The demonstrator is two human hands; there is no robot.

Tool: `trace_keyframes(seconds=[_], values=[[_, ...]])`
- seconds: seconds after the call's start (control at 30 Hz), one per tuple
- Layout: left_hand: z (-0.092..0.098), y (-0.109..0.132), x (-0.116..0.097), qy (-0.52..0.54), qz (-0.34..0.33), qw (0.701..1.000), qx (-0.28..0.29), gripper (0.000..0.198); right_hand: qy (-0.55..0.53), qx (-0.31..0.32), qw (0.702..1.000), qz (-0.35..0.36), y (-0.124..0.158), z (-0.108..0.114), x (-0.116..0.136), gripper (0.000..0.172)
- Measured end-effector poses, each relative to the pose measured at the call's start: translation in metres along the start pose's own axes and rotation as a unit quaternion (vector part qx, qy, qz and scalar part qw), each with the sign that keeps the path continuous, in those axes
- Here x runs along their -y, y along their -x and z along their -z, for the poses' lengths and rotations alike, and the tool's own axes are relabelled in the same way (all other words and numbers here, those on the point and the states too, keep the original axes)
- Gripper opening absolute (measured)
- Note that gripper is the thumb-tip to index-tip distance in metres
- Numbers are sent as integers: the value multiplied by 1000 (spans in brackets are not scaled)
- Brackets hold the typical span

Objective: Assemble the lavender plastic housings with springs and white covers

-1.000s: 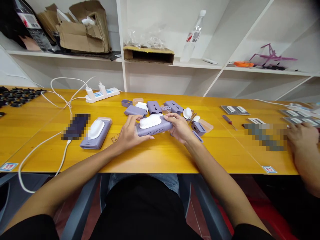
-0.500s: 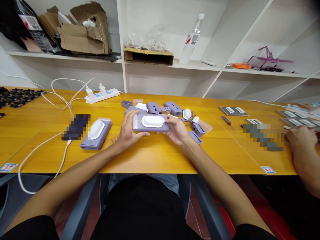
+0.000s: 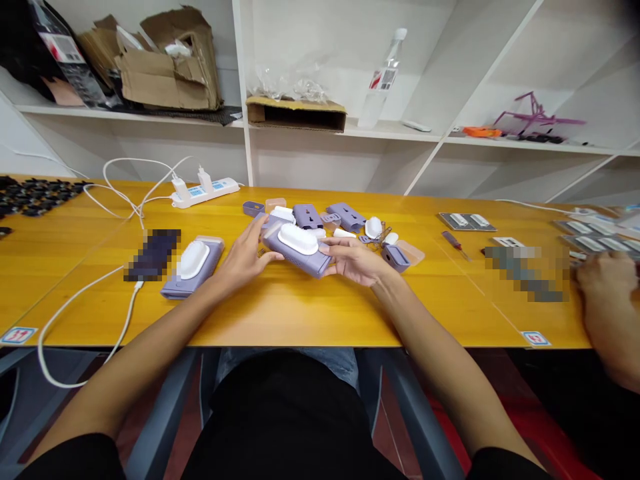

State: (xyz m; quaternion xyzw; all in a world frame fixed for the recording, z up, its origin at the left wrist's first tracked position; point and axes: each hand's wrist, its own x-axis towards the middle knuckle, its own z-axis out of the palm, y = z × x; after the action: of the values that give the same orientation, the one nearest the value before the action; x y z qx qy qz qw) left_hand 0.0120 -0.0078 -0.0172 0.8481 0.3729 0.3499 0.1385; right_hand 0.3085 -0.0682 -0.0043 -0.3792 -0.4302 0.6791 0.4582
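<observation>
My right hand [image 3: 357, 260] grips the lower right end of a purple plastic housing [image 3: 313, 262], thumb and fingers pinching its edge. A ribbed white oval piece [image 3: 297, 239] sits on the housing's upper face. The housing is tilted, its right end lower and nearer me. At its left end my left hand [image 3: 245, 257] has thumb and fingers spread apart, the fingertips close to the housing; whether they touch it I cannot tell. A similar purple housing with a white oval piece [image 3: 194, 260] lies on the table to the left.
Behind my hands lie loose purple shells [image 3: 307, 216], white parts [image 3: 373, 228] and a purple cup-like part [image 3: 395, 258]. A blurred-out phone [image 3: 153, 255] on a white cable, a power strip [image 3: 207, 192], a screwdriver [image 3: 455, 244] and a co-worker's hand [image 3: 607, 273] are around.
The housing has turned clockwise, its right end dropping toward me. My left hand has shifted slightly left and loosened around its end, while my right hand has kept its grip.
</observation>
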Motion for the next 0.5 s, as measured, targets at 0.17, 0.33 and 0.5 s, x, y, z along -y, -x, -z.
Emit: trace_keyframes(seconds=[0.17, 0.33, 0.5], values=[[19, -3, 4, -214, 120, 956, 158, 62, 13, -40, 999, -10, -4, 1, -2, 22], [23, -5, 7, -269, 186, 919, 218, 33, 23, -65, 998, 1, -5, 2, -4, 15], [25, -7, 7, -221, 161, 960, 56, 39, 42, -26, 999, -18, -5, -6, -13, 22]])
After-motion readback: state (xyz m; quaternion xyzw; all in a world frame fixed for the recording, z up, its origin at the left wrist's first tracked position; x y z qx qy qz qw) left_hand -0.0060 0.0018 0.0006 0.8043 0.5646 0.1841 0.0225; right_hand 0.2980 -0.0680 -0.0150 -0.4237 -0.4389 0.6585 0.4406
